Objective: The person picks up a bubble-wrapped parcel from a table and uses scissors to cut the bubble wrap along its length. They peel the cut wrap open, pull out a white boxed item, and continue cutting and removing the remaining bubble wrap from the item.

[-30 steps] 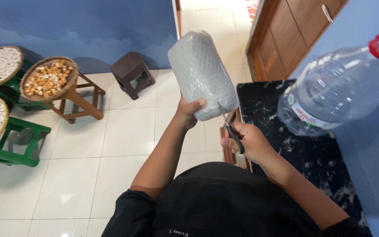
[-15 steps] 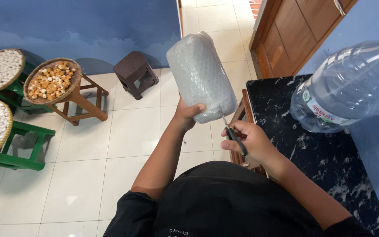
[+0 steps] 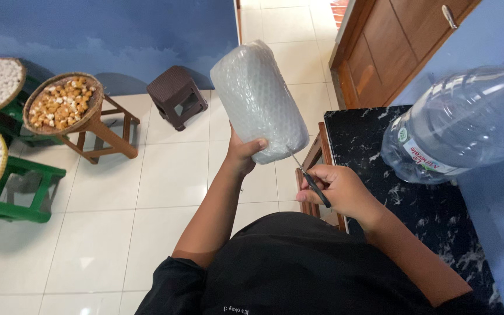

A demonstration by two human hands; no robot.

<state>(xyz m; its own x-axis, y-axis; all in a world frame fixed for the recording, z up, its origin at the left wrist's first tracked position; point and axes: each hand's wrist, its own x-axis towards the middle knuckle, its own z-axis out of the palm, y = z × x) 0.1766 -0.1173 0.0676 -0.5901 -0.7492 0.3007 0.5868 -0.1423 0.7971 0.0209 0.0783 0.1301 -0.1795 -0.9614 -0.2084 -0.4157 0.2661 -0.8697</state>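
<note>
Left hand grasping bubble-wrapped bundle from below, raised over tiled floor, right hand clenched on small scissors touching bundle's near end, large water bottle on dark marble surface right

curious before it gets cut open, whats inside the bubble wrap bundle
The contents cannot be seen. The bubble wrap bundle is cloudy all round, showing only a rounded, long shape. The left hand holds its lower end; the right hand points a thin dark tool at it.
</note>
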